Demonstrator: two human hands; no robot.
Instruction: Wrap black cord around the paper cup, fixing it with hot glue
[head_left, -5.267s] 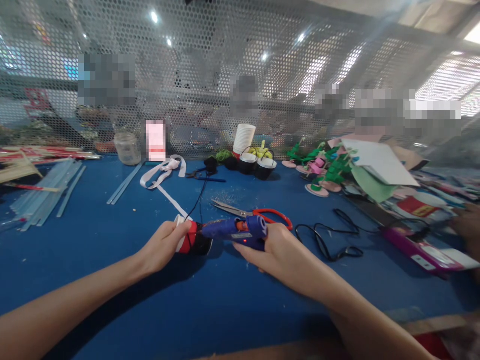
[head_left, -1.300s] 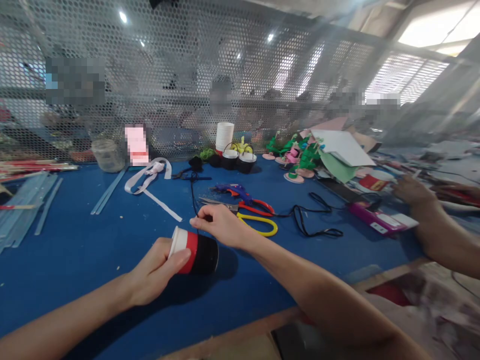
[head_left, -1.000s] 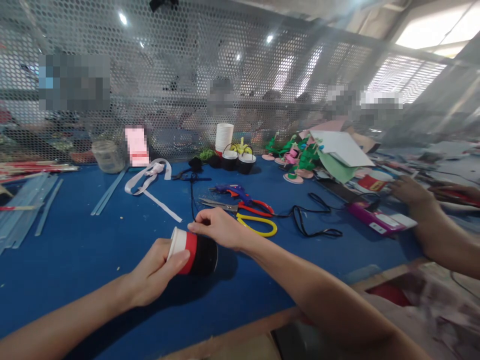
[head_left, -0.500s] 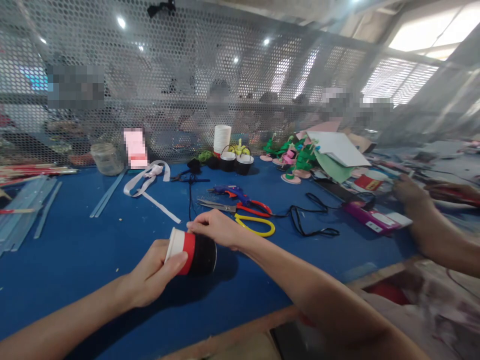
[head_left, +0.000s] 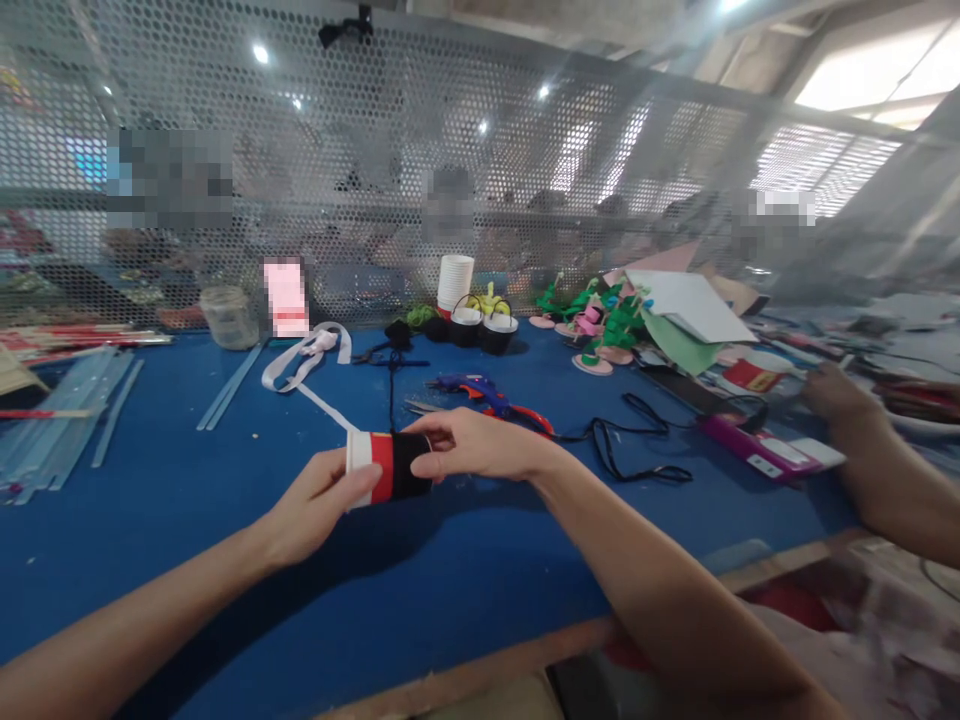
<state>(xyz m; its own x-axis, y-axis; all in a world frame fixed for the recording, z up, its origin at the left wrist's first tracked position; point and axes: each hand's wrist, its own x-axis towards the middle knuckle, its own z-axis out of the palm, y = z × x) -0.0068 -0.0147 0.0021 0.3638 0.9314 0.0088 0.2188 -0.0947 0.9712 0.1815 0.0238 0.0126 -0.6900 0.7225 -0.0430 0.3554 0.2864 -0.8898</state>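
A paper cup [head_left: 382,468] lies on its side in the air over the blue table, its white rim to the left, a red band in the middle and a black wrap round its base end. My left hand [head_left: 324,498] grips it by the rim end, thumb across the white and red part. At the base end, my right hand [head_left: 469,445] has its thumb and fingers closed on the black wrap. Just behind my right hand lie scissors [head_left: 529,416], mostly hidden by it, and a blue glue gun [head_left: 466,385]. A white ribbon [head_left: 304,370] trails toward the cup from behind.
Clear glue sticks [head_left: 64,430] lie at the left near a jar [head_left: 229,318]. Small black buckets [head_left: 499,333] and stacked cups [head_left: 455,283] stand at the back. Green craft plants [head_left: 615,325], a purple box [head_left: 761,448], a black cord [head_left: 600,440] and another person's hand [head_left: 840,395] are at right.
My right hand has moved from the cup's upper side to its base end and now covers most of the scissors. The cup has been raised slightly and turned in my left hand.
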